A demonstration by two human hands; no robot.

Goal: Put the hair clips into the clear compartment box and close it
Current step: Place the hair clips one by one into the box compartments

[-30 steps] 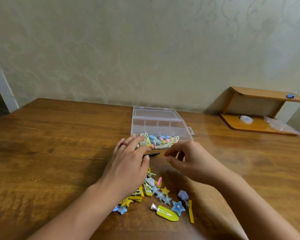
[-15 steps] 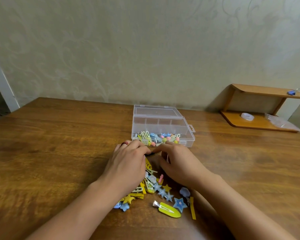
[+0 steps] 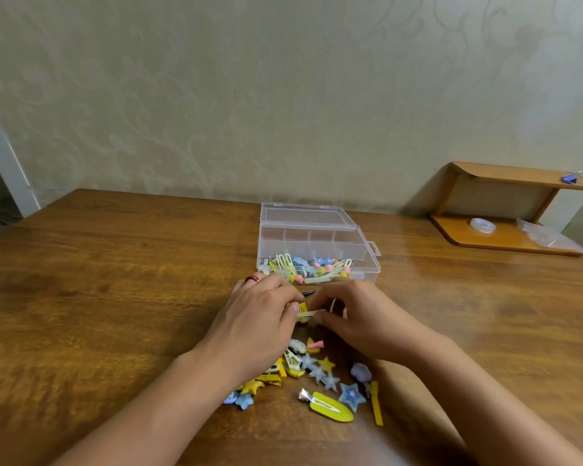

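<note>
The clear compartment box [image 3: 317,242] stands open on the wooden table, lid laid back; its front row holds several coloured hair clips [image 3: 308,269]. Just in front of it, my left hand [image 3: 256,326] and my right hand [image 3: 357,319] meet over a yellow hair clip [image 3: 304,312], both pinching it between thumb and fingers. A black clip [image 3: 307,292] lies between the hands and the box. A loose pile of star-shaped and yellow clips [image 3: 317,371] lies below my hands, partly hidden under my left wrist. A large yellow clip [image 3: 329,405] sits nearest me.
A low wooden shelf [image 3: 505,240] stands at the back right with a tape roll [image 3: 482,226], a plastic bag and a blue binder clip [image 3: 569,178] on top. A patterned wall runs behind the table. Bare tabletop spreads left of the box.
My right hand came down and left to meet my left hand. Both hands drew back a little from the box and now pinch a yellow clip between them.
</note>
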